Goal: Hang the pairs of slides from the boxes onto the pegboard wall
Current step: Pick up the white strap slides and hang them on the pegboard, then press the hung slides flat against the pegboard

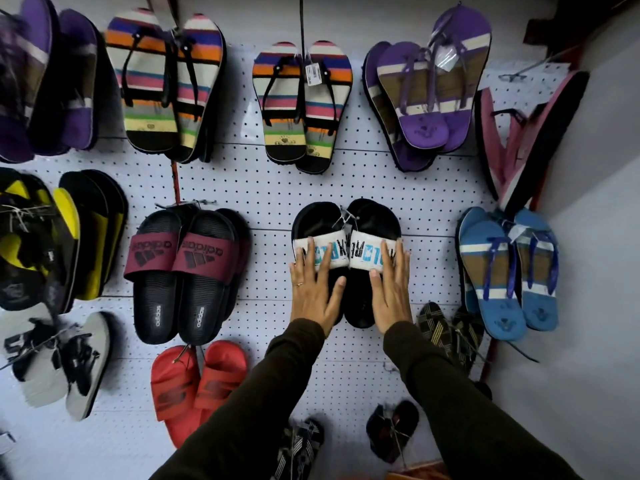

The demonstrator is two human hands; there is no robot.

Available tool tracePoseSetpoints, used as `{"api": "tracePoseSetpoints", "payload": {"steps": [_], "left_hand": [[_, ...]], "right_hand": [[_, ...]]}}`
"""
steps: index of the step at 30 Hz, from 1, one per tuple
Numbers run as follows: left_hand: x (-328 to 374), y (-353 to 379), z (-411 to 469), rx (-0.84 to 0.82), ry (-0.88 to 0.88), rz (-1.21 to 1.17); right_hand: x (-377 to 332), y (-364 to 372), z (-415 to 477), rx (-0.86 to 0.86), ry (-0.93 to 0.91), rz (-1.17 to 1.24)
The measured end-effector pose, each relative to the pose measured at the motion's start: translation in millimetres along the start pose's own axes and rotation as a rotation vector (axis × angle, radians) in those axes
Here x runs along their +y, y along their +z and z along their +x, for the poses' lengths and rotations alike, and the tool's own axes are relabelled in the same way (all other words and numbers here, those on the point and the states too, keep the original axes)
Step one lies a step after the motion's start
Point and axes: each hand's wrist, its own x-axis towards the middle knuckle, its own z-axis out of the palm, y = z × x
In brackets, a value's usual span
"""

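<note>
Item: black slides (346, 258) with white bands, centre of frame, flat against the pegboard (277, 188) at their tied heels; left hand (313, 289) and right hand (389, 289) lie flat on them, fingers spread, gripping nothing. Step, as judged: settling the hung pair; next, let go and fetch another from the boxes. Writing: "adidas" on maroon-band slides (187, 271), centre left; white bands' blue-black lettering inverted, unreadable.

Dim, even light; soft shadows (edges bowed, blurred left).
</note>
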Motion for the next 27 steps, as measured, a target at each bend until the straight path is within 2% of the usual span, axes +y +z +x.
{"api": "tracePoseSetpoints", "payload": {"steps": [3,12,16,20,27], "left_hand": [[-8,8,11,-0.065,-0.028,0.078],[-11,-2,19,-0.152,-0.042,0.069],[-13,-21,8,-0.093,-0.029,0.049],[-34,-54,-7,0.014,0.008,0.067],[-103,-139,-21,0.142,-0.035,0.221]], "right_hand": [[5,9,9,-0.048,0.007,0.013],[0,12,14,-0.064,0.045,0.039],[-15,15,3,0.015,0.064,0.021],[-42,28,-11,0.142,-0.044,-0.167],[-133,98,-28,0.069,-0.264,-0.126]]}}
